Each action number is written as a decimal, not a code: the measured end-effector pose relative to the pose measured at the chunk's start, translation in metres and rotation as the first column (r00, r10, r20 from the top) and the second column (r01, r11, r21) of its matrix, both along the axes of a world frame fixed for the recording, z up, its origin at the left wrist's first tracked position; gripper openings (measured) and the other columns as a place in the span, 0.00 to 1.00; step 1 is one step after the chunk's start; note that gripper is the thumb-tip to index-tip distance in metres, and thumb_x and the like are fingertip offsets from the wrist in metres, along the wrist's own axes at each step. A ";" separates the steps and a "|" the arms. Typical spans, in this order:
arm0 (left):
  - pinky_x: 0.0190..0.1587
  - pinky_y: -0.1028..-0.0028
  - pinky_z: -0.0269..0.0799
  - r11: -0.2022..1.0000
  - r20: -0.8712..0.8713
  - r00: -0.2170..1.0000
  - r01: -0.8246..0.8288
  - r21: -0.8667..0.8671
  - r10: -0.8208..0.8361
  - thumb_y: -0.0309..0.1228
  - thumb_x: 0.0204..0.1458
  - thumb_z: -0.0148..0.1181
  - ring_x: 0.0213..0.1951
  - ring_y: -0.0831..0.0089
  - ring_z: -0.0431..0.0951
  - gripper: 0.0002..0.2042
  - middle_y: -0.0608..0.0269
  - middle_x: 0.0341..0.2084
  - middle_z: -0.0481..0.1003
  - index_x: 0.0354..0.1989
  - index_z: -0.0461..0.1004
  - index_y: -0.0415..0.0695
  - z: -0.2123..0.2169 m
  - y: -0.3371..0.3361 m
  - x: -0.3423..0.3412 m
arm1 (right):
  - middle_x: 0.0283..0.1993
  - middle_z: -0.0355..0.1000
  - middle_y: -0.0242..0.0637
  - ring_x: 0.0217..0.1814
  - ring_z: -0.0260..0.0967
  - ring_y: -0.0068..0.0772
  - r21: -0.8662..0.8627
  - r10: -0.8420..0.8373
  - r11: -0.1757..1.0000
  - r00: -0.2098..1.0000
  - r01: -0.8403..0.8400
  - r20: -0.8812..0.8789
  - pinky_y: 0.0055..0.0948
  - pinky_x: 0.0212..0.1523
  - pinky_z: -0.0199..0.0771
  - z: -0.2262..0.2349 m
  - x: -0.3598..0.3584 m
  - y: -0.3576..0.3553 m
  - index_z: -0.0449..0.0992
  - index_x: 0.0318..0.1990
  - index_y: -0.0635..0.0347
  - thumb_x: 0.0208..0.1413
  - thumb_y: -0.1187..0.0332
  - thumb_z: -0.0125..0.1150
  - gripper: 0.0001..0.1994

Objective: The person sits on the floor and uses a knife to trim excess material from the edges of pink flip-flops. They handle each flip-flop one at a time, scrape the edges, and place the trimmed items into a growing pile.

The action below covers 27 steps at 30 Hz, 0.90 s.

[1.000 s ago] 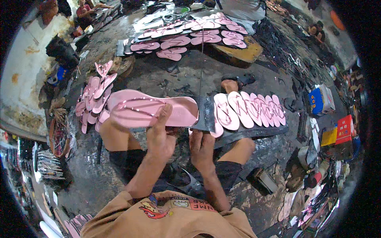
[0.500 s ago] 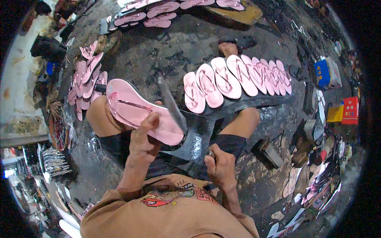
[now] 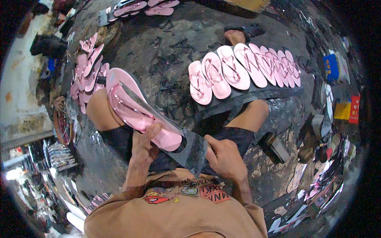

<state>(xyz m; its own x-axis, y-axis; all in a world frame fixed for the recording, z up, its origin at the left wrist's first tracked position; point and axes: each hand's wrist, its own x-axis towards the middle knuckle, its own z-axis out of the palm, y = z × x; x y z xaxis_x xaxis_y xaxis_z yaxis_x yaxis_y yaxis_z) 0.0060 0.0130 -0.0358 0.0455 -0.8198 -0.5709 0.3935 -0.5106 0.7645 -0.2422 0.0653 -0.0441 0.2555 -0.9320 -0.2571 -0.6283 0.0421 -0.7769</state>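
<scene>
A pink flip-flop (image 3: 166,135) with shiny metallic pink straps lies tilted over my lap, its toe end pointing up and left. My left hand (image 3: 145,144) is closed around its side near the heel, the thumb pressed on the footbed. Dark grey sheet material (image 3: 194,152) sticks out past the sole at the heel end and along its right side. My right hand (image 3: 227,158) is closed at the outer edge of this sheet. What lies inside its fingers is hidden.
Pink flip-flops (image 3: 234,71) stand in a leaning row on a dark strip ahead right. A pile of more flip-flops (image 3: 89,73) lies beyond my left knee. Others (image 3: 160,8) rest at the far edge. A dark block (image 3: 276,148) sits right of my right knee; scraps litter both sides.
The flip-flop has turned in my left hand, and its dark sheet now reaches down toward my right. My right hand has moved slightly right and up to the sheet's edge.
</scene>
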 end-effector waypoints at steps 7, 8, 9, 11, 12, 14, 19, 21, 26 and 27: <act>0.55 0.65 0.73 0.985 0.243 0.970 0.066 -0.157 -0.026 0.26 0.48 0.72 0.51 0.67 0.75 0.21 0.55 0.50 0.74 0.51 0.74 0.39 -0.010 0.016 0.028 | 0.25 0.68 0.38 0.21 0.63 0.32 0.137 -0.535 0.810 0.622 0.570 0.572 0.30 0.25 0.65 -0.071 0.040 -0.012 0.73 0.34 0.63 0.65 0.60 0.50 0.15; 0.55 0.64 0.72 0.962 0.206 0.973 -0.048 -0.270 0.107 0.29 0.50 0.70 0.52 0.65 0.75 0.20 0.54 0.49 0.74 0.51 0.74 0.40 -0.008 -0.004 0.035 | 0.24 0.67 0.37 0.20 0.62 0.31 0.163 -0.642 0.702 0.516 0.693 0.567 0.29 0.24 0.64 -0.073 0.018 -0.009 0.72 0.35 0.63 0.65 0.59 0.49 0.15; 0.55 0.63 0.71 0.911 0.156 0.962 -0.149 -0.384 0.223 0.32 0.53 0.69 0.52 0.62 0.75 0.19 0.53 0.48 0.74 0.52 0.73 0.41 -0.007 -0.024 0.040 | 0.24 0.66 0.36 0.20 0.61 0.30 0.176 -0.718 0.584 0.403 0.793 0.568 0.29 0.23 0.63 -0.073 -0.008 -0.003 0.72 0.36 0.63 0.65 0.57 0.49 0.16; 0.53 0.63 0.71 0.795 -0.335 0.879 -0.458 -0.399 0.339 0.40 0.56 0.65 0.50 0.60 0.75 0.20 0.54 0.44 0.74 0.52 0.72 0.44 0.036 -0.132 0.056 | 0.23 0.65 0.35 0.19 0.60 0.28 0.179 -0.791 0.354 0.191 0.918 0.582 0.28 0.22 0.62 -0.065 -0.070 0.017 0.71 0.39 0.62 0.66 0.54 0.47 0.17; 0.51 0.63 0.71 0.733 -0.551 0.758 -0.587 -0.344 0.349 0.43 0.58 0.64 0.50 0.59 0.75 0.20 0.55 0.41 0.74 0.53 0.71 0.45 0.052 -0.160 0.060 | 0.23 0.64 0.34 0.19 0.59 0.27 0.202 -0.798 0.287 0.117 0.936 0.591 0.27 0.21 0.62 -0.061 -0.096 0.030 0.71 0.40 0.62 0.66 0.53 0.47 0.18; 0.47 0.66 0.71 0.755 -0.592 0.805 -0.417 -0.506 0.048 0.48 0.59 0.60 0.47 0.62 0.75 0.18 0.57 0.40 0.75 0.48 0.71 0.48 -0.031 -0.192 0.078 | 0.22 0.63 0.33 0.18 0.58 0.25 0.213 -0.797 0.235 0.062 0.948 0.601 0.27 0.19 0.60 -0.058 -0.124 0.041 0.70 0.43 0.61 0.67 0.50 0.45 0.20; 0.62 0.49 0.61 0.981 0.207 0.965 0.135 0.136 -0.162 0.52 0.44 0.74 0.65 0.59 0.64 0.51 0.48 0.66 0.62 0.73 0.50 0.47 -0.221 -0.116 -0.068 | 0.21 0.60 0.29 0.17 0.55 0.21 0.138 -0.788 0.323 0.185 0.936 0.587 0.24 0.16 0.58 -0.088 -0.099 0.033 0.68 0.49 0.60 0.68 0.43 0.42 0.26; 0.64 0.54 0.62 0.905 0.023 0.940 0.323 0.276 -0.342 0.50 0.37 0.80 0.65 0.58 0.64 0.54 0.50 0.67 0.62 0.70 0.55 0.41 -0.251 -0.085 -0.087 | 0.21 0.59 0.29 0.17 0.54 0.20 0.277 -0.790 0.343 0.117 0.897 0.601 0.24 0.15 0.58 -0.088 -0.065 0.034 0.67 0.51 0.60 0.68 0.42 0.43 0.26; 0.57 0.56 0.71 0.894 -0.260 0.951 0.257 0.368 -0.166 0.53 0.39 0.78 0.55 0.59 0.75 0.45 0.51 0.55 0.75 0.60 0.69 0.33 -0.224 -0.105 -0.121 | 0.24 0.61 0.28 0.20 0.58 0.20 0.316 -0.882 0.253 0.084 0.914 0.465 0.23 0.17 0.62 -0.123 -0.061 0.044 0.66 0.55 0.61 0.68 0.49 0.51 0.22; 0.56 0.57 0.72 0.931 -0.075 0.973 0.229 0.283 -0.217 0.54 0.39 0.78 0.55 0.59 0.75 0.45 0.50 0.55 0.75 0.60 0.69 0.31 -0.201 -0.108 -0.135 | 0.25 0.62 0.28 0.20 0.58 0.20 0.322 -0.856 0.305 0.109 0.896 0.506 0.23 0.18 0.63 -0.125 -0.060 0.043 0.66 0.55 0.61 0.68 0.53 0.53 0.20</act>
<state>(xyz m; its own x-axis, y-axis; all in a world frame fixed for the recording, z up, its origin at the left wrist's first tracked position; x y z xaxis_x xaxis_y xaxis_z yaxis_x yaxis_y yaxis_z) -0.1295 -0.0948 -0.2372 -0.1487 -0.6065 -0.7811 0.2729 -0.7844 0.5570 -0.3021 0.1079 -0.1693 -0.6972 -0.6101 -0.3764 0.3027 0.2254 -0.9260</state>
